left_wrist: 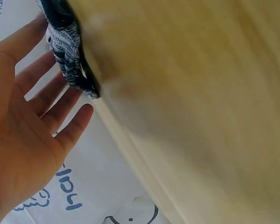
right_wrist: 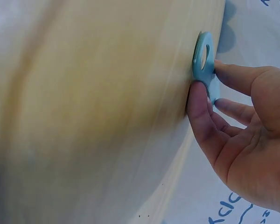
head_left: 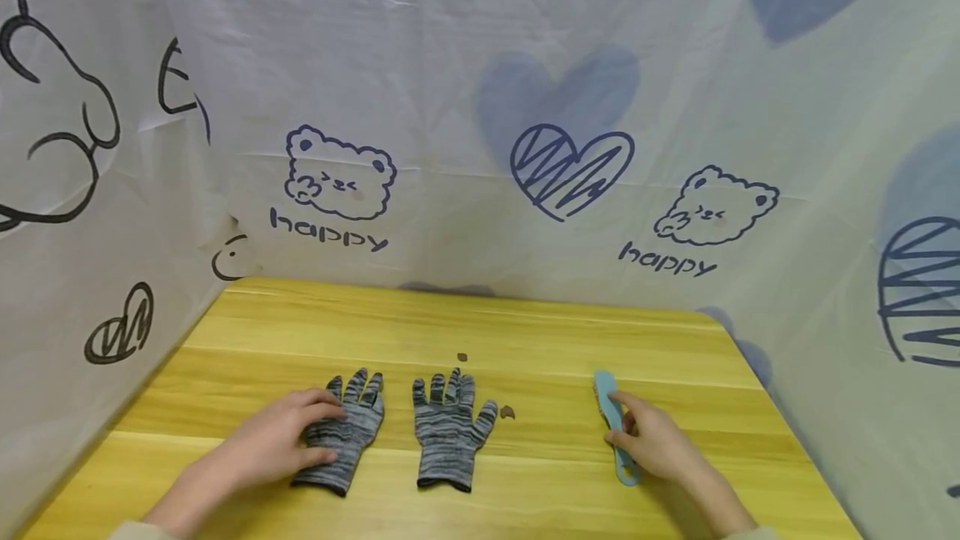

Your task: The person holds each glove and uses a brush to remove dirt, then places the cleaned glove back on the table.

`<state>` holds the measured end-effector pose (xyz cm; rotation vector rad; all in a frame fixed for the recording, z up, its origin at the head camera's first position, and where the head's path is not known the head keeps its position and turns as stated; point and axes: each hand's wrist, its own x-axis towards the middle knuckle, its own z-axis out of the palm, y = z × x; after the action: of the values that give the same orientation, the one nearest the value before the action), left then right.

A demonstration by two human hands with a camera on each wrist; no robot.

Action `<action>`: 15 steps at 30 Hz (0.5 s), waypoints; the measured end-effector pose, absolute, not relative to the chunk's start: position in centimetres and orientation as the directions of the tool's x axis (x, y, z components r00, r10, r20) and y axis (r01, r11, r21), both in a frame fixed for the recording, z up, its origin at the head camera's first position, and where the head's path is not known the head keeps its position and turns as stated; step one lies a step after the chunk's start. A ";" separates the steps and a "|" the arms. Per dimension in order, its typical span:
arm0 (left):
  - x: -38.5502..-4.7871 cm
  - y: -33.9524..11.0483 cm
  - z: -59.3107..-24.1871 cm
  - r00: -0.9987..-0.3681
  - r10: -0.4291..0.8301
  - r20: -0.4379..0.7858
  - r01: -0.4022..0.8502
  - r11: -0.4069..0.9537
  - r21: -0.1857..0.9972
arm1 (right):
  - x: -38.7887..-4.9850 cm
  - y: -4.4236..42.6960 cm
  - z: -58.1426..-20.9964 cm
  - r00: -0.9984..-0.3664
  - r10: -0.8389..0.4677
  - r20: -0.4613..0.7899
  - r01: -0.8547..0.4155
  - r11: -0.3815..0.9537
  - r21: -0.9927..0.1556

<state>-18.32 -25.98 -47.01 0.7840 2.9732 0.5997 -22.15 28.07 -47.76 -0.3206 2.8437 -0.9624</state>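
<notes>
Two grey-and-black striped knit gloves lie side by side on the wooden table, fingers pointing away from me. My left hand (head_left: 281, 438) rests at the left glove (head_left: 352, 432), its fingers and thumb loosely spread over the glove's left side. The left wrist view shows those fingers fairly straight beside the knit fabric (left_wrist: 67, 51). The right glove (head_left: 445, 436) lies untouched. Over on the right, my right hand (head_left: 656, 440) pinches the handle of a light blue brush (head_left: 606, 390) between thumb and fingers. Bristles show along the brush's left side; its handle end (right_wrist: 203, 58) has an oval hole.
The yellow wood-grain table (head_left: 555, 473) has rounded far corners. Small brown specks (head_left: 507, 412) lie near the right glove. A white cloth (head_left: 450, 215) printed with hearts and bears hangs behind and along both sides.
</notes>
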 end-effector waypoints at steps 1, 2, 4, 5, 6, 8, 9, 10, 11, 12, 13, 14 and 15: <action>-18.3 -25.9 -47.1 -0.878 0.474 0.074 0.465 0.803 0.373 | -22.1 28.0 -47.8 -0.969 -0.242 -0.048 -0.163 0.773 -0.613; -18.3 -25.7 -47.3 -0.882 0.468 0.060 0.453 0.806 0.381 | -22.0 28.0 -47.8 -0.968 -0.245 -0.048 -0.164 0.771 -0.616; -18.3 -25.5 -47.4 -0.890 0.455 0.035 0.429 0.809 0.403 | -21.8 27.9 -47.8 -0.968 -0.246 -0.053 -0.162 0.770 -0.617; -18.3 -25.4 -47.4 -0.893 0.449 0.026 0.419 0.809 0.412 | -21.7 27.9 -47.8 -0.968 -0.246 -0.058 -0.159 0.769 -0.619; -18.3 -25.2 -47.5 -0.897 0.442 0.017 0.407 0.811 0.420 | -21.7 27.9 -47.8 -0.967 -0.247 -0.060 -0.158 0.769 -0.619; -18.3 -24.9 -47.5 -0.901 0.433 0.008 0.395 0.815 0.425 | -21.6 27.9 -47.8 -0.965 -0.253 -0.065 -0.160 0.769 -0.619; -18.4 -24.8 -47.5 -0.902 0.432 0.008 0.395 0.815 0.423 | -21.5 27.8 -47.7 -0.964 -0.257 -0.064 -0.164 0.770 -0.617; -18.4 -24.6 -47.4 -0.902 0.432 0.009 0.395 0.816 0.421 | -21.5 27.8 -47.7 -0.964 -0.260 -0.064 -0.167 0.772 -0.613; -18.5 -24.4 -47.4 -0.901 0.433 0.009 0.397 0.817 0.418 | -21.5 27.7 -47.7 -0.962 -0.264 -0.063 -0.172 0.771 -0.613; -18.5 -24.3 -47.4 -0.901 0.434 0.010 0.398 0.818 0.415 | -21.4 27.7 -47.7 -0.962 -0.267 -0.060 -0.176 0.772 -0.611; -18.6 -24.1 -47.4 -0.901 0.434 0.011 0.399 0.819 0.412 | -21.4 27.7 -47.6 -0.962 -0.267 -0.061 -0.176 0.773 -0.610; -18.6 -24.0 -47.4 -0.900 0.435 0.012 0.401 0.819 0.411 | -21.5 27.6 -47.7 -0.962 -0.265 -0.059 -0.175 0.772 -0.611; -18.6 -23.9 -47.5 -0.901 0.434 0.012 0.400 0.819 0.412 | -21.5 27.6 -47.7 -0.963 -0.263 -0.062 -0.171 0.771 -0.613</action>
<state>-18.64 -23.93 -47.49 0.6696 2.9170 0.6333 -21.45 27.60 -47.69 -0.3471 2.8198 -0.9546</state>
